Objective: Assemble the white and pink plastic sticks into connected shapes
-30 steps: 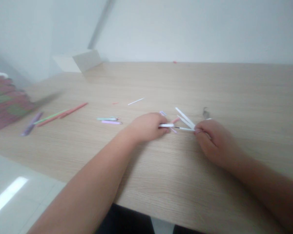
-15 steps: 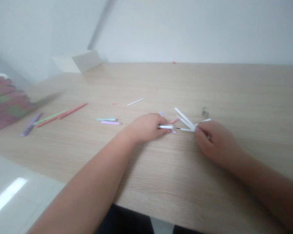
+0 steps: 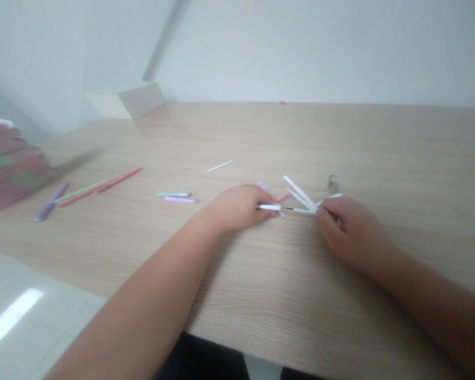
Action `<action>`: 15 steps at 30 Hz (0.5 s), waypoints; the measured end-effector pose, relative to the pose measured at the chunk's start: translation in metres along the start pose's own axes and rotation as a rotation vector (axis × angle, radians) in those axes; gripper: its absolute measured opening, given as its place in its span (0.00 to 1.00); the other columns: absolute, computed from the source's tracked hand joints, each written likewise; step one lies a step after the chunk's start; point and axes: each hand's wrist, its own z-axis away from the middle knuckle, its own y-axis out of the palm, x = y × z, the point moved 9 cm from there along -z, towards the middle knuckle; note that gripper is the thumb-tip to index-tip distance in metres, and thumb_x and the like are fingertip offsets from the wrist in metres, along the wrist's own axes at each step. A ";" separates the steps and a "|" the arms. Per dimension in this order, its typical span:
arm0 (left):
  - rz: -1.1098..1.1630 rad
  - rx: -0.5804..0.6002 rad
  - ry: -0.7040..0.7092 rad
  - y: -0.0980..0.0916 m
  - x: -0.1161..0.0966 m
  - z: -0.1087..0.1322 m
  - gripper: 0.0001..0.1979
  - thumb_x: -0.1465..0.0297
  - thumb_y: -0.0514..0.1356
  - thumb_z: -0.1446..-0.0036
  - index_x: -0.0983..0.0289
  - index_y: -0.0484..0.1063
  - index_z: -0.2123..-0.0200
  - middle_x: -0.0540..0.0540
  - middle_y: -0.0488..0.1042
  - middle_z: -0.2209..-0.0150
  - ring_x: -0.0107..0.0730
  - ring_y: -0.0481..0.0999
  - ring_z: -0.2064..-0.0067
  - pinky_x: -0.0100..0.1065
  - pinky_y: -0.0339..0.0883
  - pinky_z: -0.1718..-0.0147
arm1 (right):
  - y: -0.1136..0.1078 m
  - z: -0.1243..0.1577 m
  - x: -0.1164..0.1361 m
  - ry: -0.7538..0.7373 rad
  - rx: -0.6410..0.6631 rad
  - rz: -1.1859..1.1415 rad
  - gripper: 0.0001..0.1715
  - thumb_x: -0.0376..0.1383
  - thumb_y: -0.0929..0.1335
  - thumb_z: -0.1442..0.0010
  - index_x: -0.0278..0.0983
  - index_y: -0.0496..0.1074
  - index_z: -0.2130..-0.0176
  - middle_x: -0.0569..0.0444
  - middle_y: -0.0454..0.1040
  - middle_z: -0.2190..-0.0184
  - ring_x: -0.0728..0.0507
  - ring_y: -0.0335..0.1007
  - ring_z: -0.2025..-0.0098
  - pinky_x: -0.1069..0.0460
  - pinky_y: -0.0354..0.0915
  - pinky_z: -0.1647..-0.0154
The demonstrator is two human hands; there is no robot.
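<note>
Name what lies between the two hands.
The head view shows, between the left hand and right hand, a white piece, a pink piece, white strips, a thin dark-tipped white rod and a purple bit.

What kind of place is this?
Likely an indoor workspace, perhaps an office or workshop; can't tell which. Signs: a wood-grain tabletop, a pale wall behind it, and a glossy floor reflecting light.

Left hand (image 3: 243, 208) with slim white piece (image 3: 271, 207) at frame center, right hand (image 3: 350, 227) with white strips (image 3: 300, 192) right of center.
</note>
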 end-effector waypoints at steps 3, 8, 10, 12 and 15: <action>0.007 -0.002 0.002 0.000 0.000 0.000 0.18 0.56 0.58 0.32 0.59 0.83 0.56 0.56 0.82 0.60 0.35 0.76 0.61 0.34 0.63 0.62 | 0.001 0.000 -0.001 0.001 0.009 0.000 0.22 0.35 0.61 0.33 0.44 0.51 0.77 0.56 0.60 0.80 0.43 0.57 0.74 0.46 0.48 0.71; 0.017 -0.002 0.002 0.001 0.000 0.001 0.17 0.56 0.58 0.32 0.59 0.83 0.56 0.56 0.82 0.59 0.35 0.77 0.61 0.34 0.63 0.62 | 0.005 0.000 -0.001 0.002 0.037 0.008 0.22 0.35 0.62 0.33 0.43 0.53 0.78 0.56 0.61 0.80 0.43 0.57 0.74 0.46 0.48 0.71; 0.020 0.004 0.002 0.002 -0.001 0.001 0.17 0.56 0.59 0.32 0.59 0.83 0.56 0.56 0.82 0.59 0.35 0.77 0.60 0.35 0.64 0.62 | 0.008 0.000 0.000 -0.004 0.050 0.010 0.22 0.36 0.63 0.32 0.43 0.55 0.77 0.55 0.62 0.80 0.43 0.58 0.74 0.46 0.49 0.70; 0.018 0.017 0.002 0.003 -0.002 0.001 0.16 0.57 0.59 0.32 0.59 0.83 0.55 0.56 0.82 0.59 0.36 0.78 0.60 0.35 0.64 0.61 | 0.010 0.000 0.001 -0.015 0.060 0.012 0.22 0.37 0.63 0.32 0.42 0.57 0.77 0.55 0.63 0.79 0.43 0.59 0.73 0.46 0.50 0.69; 0.007 0.031 0.003 0.004 -0.004 0.001 0.16 0.58 0.58 0.32 0.59 0.83 0.55 0.55 0.83 0.59 0.36 0.78 0.59 0.36 0.64 0.61 | 0.012 0.001 0.006 -0.052 0.065 0.004 0.20 0.38 0.63 0.31 0.42 0.61 0.75 0.53 0.67 0.77 0.42 0.61 0.71 0.46 0.53 0.67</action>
